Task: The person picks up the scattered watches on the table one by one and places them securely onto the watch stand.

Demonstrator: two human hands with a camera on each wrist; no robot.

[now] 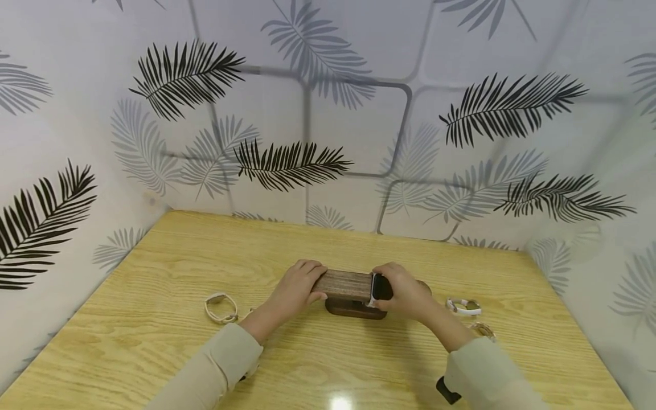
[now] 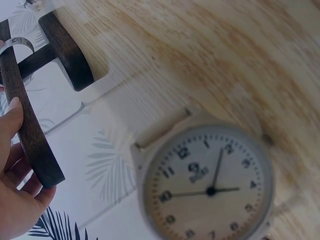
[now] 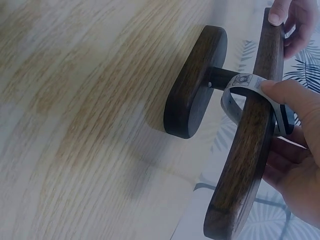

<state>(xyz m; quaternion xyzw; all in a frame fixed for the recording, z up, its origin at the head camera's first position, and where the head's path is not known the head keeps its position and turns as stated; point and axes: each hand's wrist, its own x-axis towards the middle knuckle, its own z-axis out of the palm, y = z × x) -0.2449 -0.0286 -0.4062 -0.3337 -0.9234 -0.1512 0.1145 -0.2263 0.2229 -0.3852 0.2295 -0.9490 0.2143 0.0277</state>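
A dark wooden T-bar watch stand (image 1: 344, 283) stands on the table, its rounded base (image 3: 192, 85) below the crossbar. My left hand (image 1: 297, 289) grips the crossbar's left end, thumb on the near side and fingers behind. Around the crossbar, right of the post, goes the light band of a smartwatch (image 1: 381, 289) with a dark screen. My right hand (image 1: 407, 291) pinches this watch between thumb and fingers. The right wrist view shows its band (image 3: 231, 104) looped around the bar, thumb on the band. The crossbar's right end is partly hidden behind my right hand in the head view.
Left of my left arm lies a light-strapped watch (image 1: 220, 308). A white watch (image 1: 463, 307) and a gold-toned watch (image 1: 483, 330) lie right of my right hand. A round-dialled watch (image 2: 207, 185) looms close in the left wrist view. A patterned wall (image 1: 348, 125) backs the wooden table (image 1: 205, 245).
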